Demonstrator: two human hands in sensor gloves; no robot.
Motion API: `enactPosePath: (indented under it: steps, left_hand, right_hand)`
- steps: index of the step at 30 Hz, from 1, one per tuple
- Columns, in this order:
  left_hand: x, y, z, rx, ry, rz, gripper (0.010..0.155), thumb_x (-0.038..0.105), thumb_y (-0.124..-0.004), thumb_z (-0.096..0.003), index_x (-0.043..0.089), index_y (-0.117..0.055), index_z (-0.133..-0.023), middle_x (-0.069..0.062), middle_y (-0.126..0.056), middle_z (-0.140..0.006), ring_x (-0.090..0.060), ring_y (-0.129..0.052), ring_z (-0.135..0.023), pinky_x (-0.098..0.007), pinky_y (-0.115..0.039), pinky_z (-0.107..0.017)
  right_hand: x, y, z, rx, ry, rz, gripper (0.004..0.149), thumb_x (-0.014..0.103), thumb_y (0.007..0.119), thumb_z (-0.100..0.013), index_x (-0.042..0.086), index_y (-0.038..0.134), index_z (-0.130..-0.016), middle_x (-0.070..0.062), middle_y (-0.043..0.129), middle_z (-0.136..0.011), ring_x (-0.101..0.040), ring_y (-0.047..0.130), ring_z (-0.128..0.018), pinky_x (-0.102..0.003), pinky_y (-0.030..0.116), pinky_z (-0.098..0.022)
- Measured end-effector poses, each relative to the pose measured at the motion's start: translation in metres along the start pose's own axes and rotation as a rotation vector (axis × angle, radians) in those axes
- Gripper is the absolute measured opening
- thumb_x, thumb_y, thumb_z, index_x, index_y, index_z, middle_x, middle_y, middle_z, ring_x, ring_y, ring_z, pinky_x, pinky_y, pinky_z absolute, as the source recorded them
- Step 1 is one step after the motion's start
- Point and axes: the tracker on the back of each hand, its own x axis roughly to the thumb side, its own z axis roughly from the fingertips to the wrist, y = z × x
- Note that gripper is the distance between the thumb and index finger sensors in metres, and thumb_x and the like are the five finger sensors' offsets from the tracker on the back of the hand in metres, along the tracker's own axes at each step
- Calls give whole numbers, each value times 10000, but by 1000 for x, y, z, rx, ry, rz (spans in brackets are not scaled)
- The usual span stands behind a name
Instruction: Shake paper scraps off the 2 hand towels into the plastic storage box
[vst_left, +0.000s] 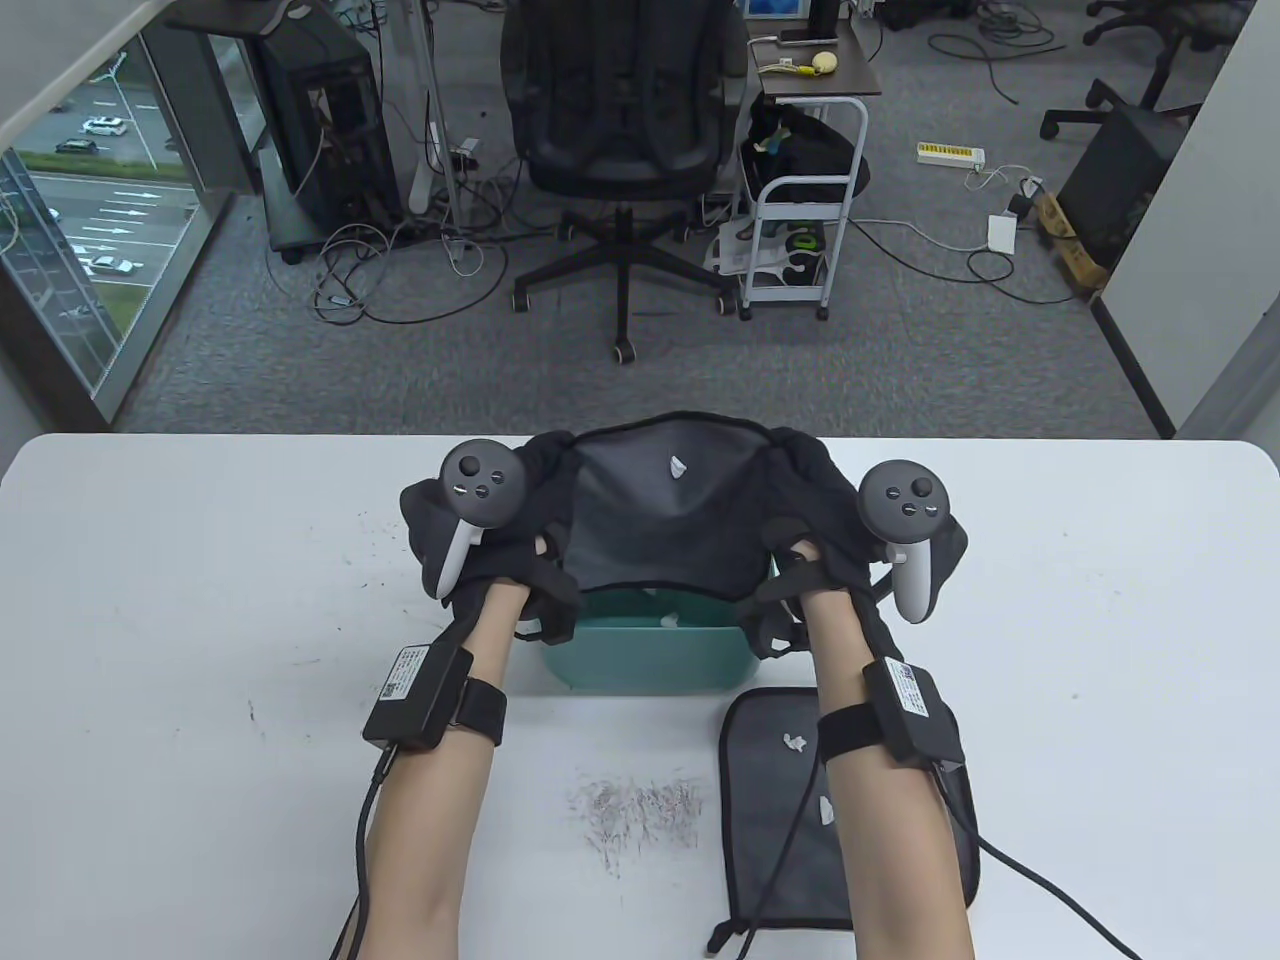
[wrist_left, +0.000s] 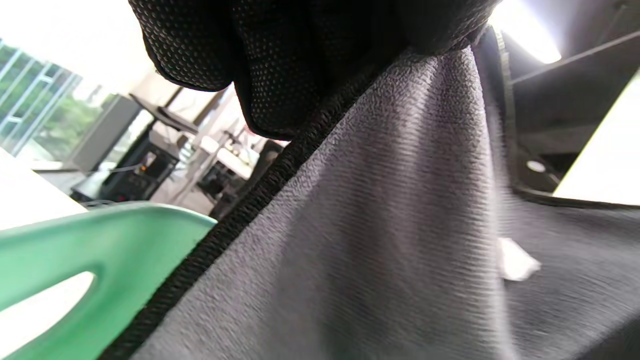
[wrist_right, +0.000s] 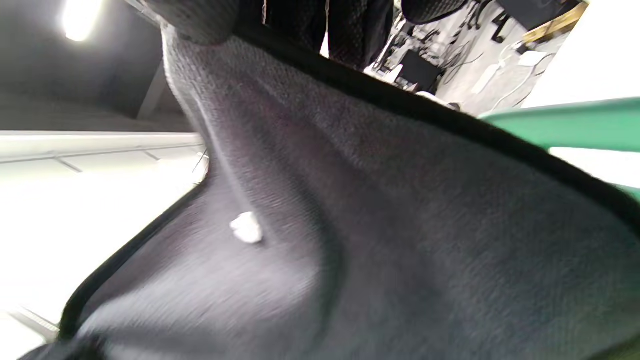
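We have the first towel (vst_left: 665, 530) stretched between our left hand (vst_left: 490, 560) and right hand (vst_left: 830, 560), each bunching an edge in curled fingers, above the green box (vst_left: 650, 660). One scrap (vst_left: 678, 466) clings between them; next, a sharper shake. The second towel (vst_left: 775, 800) waits under our right forearm.

Both hands (vst_left: 500, 545) hold towel (vst_left: 668, 520) over box (vst_left: 650, 655).

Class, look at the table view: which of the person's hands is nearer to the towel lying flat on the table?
Right. The right hand grips the lifted towel just beyond the flat towel; the left hand grips its opposite side, farther left.
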Motion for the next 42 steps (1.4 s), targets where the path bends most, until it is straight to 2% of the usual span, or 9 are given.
enactPosePath:
  steps: [5, 8, 14, 18, 32, 36, 42]
  left_hand:
    - [14, -2, 3, -8, -41, -11, 394, 501, -678, -538, 426, -786, -909, 64, -948, -919, -189, -990, -782, -499, -796, -650]
    - [3, 6, 1, 27, -6, -31, 393, 499, -679, -536, 426, -787, -907, 64, -950, -915, -188, -993, -778, -498, -797, -647]
    - [-28, 18, -3, 63, 64, 39, 392, 481, -696, -525, 415, -801, -897, 72, -972, -879, -175, -1010, -746, -484, -807, -638]
    - [-26, 18, -4, 75, 60, -38, 390, 480, -689, -522, 427, -795, -894, 87, -971, -878, -158, -1015, -745, -473, -816, -638]
    - [-26, 19, -1, 74, 38, -20, 398, 495, -697, -523, 418, -807, -897, 83, -992, -866, -153, -1035, -740, -450, -830, -626]
    - [-19, 27, 3, 81, 21, -20, 400, 497, -698, -523, 414, -808, -898, 80, -994, -863, -155, -1038, -734, -456, -832, -623]
    - [-2, 50, 13, 121, -8, 35, 400, 499, -700, -524, 414, -809, -899, 78, -995, -862, -163, -1035, -732, -468, -828, -623]
  right_hand:
    - [13, 10, 2, 35, -48, 61, 364, 408, 770, -510, 321, 821, -859, -43, 863, -906, -364, 829, -848, -622, 591, -668]
    - [6, 0, 1, 0, -23, 45, 364, 405, 771, -508, 322, 822, -859, -43, 865, -903, -363, 829, -848, -622, 591, -668]
    - [-14, -20, -2, -45, 33, 29, 363, 385, 775, -501, 328, 825, -855, -42, 861, -907, -367, 820, -854, -630, 573, -676]
    - [-13, -17, -2, -58, 37, 43, 362, 383, 764, -500, 338, 814, -855, -26, 869, -897, -355, 834, -846, -624, 582, -675]
    - [-12, -23, 2, -56, 31, 20, 366, 397, 779, -497, 334, 824, -855, -30, 878, -888, -348, 849, -833, -614, 606, -666]
    - [-6, -28, 6, -58, 17, -1, 368, 395, 776, -501, 321, 820, -859, -33, 889, -875, -338, 876, -805, -598, 637, -652]
    - [11, -41, 18, -59, -38, -51, 369, 394, 774, -502, 318, 819, -860, -35, 893, -870, -334, 885, -797, -593, 645, -648]
